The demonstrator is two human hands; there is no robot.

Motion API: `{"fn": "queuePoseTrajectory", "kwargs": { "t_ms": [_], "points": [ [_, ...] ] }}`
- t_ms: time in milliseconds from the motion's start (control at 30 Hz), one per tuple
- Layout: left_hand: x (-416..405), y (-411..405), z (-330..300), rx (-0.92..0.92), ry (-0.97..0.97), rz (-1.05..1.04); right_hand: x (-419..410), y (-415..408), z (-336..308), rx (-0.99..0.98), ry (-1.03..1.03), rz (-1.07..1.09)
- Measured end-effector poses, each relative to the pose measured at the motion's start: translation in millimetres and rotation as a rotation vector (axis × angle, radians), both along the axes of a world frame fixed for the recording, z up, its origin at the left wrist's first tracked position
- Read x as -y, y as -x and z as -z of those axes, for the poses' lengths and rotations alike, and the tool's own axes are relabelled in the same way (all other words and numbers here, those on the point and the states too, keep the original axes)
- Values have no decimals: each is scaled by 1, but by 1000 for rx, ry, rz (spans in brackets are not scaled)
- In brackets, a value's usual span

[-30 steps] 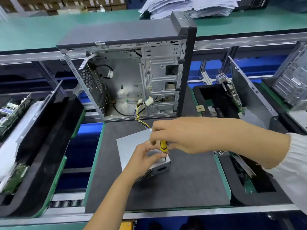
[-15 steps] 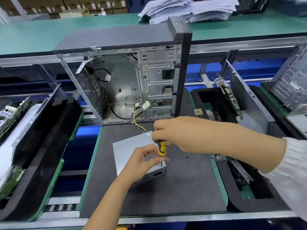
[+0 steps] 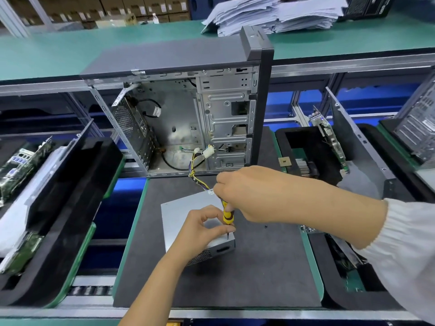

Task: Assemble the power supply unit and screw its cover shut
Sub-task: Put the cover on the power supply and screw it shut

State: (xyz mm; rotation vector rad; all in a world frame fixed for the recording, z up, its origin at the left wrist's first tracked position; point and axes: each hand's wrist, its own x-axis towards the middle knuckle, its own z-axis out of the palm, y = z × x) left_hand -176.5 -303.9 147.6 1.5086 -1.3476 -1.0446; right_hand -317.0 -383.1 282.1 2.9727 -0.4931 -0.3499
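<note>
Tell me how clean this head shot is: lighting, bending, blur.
Head view: bright, even overhead light with soft shadows; the wide lens bows the shelf rails and stretches the white sleeve; the screwdriver and power supply are sharp at center; the paper stacks and boxes behind look soft.

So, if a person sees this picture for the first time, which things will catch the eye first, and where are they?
At the centre, two hands work on a grey power supply unit lying on the dark mat: the right hand grips a yellow screwdriver pointing down at the near right corner, where the left hand pinches at its tip. Behind stands an open computer case, its coloured wires running to the unit.
</note>
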Motion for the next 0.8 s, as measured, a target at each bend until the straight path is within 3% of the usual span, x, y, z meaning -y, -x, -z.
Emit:
{"fn": "queuePoseTrajectory", "kwargs": {
  "t_ms": [67,167,233,300,367,467,567,800],
  "points": [
    [3,-5,-4,34,-27,87,0,0,3,16,-8,-9],
    [14,-27,-24,77,-101,384,6,8,0,90,-82,-3],
    [34,-36,-33,185,-120,426,16,20,-5,170,-138,48],
    [62,-28,-30,419,-109,387,26,33,-7,229,-152,102],
    [88,-2,-21,794,-132,436,34,44,-4,242,-111,142],
    [112,39,2,1239,-333,643,40,55,8,194,-29,175],
    [119,61,26,1524,-485,761,45,63,22,136,-44,204],
    [118,68,37,1493,-575,763,44,77,51,112,-141,248]
  ]
}}
